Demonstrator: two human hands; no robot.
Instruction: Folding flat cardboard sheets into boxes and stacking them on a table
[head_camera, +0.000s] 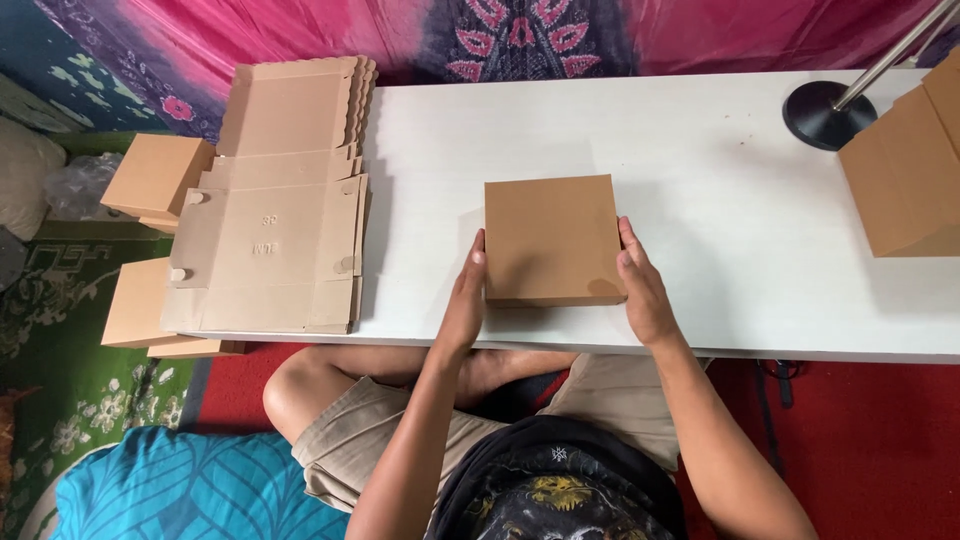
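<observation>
A closed flat square box of brown cardboard (551, 238) lies on the white table (700, 160), near its front edge. My left hand (464, 300) presses flat against the box's left side. My right hand (643, 285) rests against its right side, thumb on the top near the corner. Both hands hold the box between them.
A stack of unfolded cardboard blanks (280, 200) covers the table's left end. Finished brown boxes (155, 178) are piled on the floor to the left. More boxes (905, 170) stand at the right edge, beside a black lamp base (825, 112) with a metal pole.
</observation>
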